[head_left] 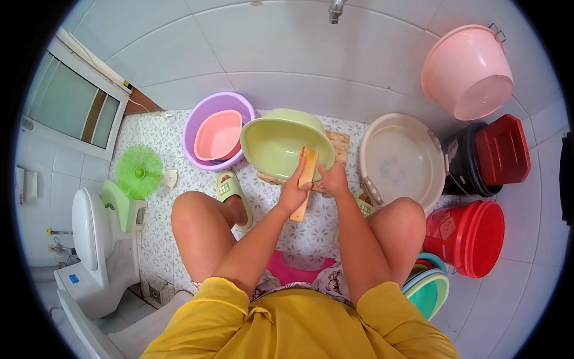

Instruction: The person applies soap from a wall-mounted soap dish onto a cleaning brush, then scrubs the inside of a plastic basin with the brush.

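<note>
My left hand (pixel 293 192) is wrapped round a yellow wooden brush (pixel 306 179), which is tilted upright with its reddish end at the top. Close to the brush, on its right, my right hand (pixel 333 179) has its fingers curled at the rim of a green basin; whether they pinch the rim or something small cannot be made out. The green basin (pixel 281 143) is tipped toward me, its inside showing, over a wooden board (pixel 339 143) on the floor.
Left of the green basin, a pink basin (pixel 217 135) sits inside a purple basin (pixel 190 133). A beige basin (pixel 402 161), red bucket (pixel 484 239) and stacked basins (pixel 428 295) stand to the right. A toilet (pixel 89 227) is at the left, and a pink bucket (pixel 466 69) hangs upper right.
</note>
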`<action>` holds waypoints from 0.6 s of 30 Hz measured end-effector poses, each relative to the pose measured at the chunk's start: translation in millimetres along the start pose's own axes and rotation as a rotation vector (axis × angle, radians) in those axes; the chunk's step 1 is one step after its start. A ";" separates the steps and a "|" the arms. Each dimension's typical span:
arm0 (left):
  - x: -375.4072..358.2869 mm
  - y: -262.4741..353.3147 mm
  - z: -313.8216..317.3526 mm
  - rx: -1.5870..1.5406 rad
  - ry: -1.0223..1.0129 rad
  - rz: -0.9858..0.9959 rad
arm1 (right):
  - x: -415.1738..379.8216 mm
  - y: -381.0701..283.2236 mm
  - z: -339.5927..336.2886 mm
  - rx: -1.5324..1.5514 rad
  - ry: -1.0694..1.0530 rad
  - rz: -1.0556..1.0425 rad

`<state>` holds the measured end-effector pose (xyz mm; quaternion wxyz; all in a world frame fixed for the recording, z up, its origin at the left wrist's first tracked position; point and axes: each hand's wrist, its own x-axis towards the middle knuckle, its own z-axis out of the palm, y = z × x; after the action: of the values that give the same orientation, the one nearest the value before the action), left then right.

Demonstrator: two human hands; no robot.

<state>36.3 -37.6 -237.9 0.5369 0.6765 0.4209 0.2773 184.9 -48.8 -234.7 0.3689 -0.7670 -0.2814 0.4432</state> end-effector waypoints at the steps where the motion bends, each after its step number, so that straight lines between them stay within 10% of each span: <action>1: -0.2 -1.0 -3.4 0.000 -0.001 -0.002 | -0.1 1.0 -0.2 0.011 -0.005 -0.016; 10: 8.0 4.2 -69.1 0.520 -0.030 -0.316 | 5.2 3.3 4.1 -0.057 0.020 -0.036; 14: 6.2 -23.3 -34.5 0.146 -0.062 0.002 | 5.9 2.8 4.4 -0.091 0.018 -0.053; 18: 8.6 3.4 -1.7 -0.439 -0.059 -0.256 | -0.7 -0.1 4.0 -0.015 0.029 -0.050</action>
<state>40.0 -29.5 -234.8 0.7136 0.4927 0.4172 0.2720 181.1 -48.0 -235.6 0.3785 -0.7688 -0.2984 0.4203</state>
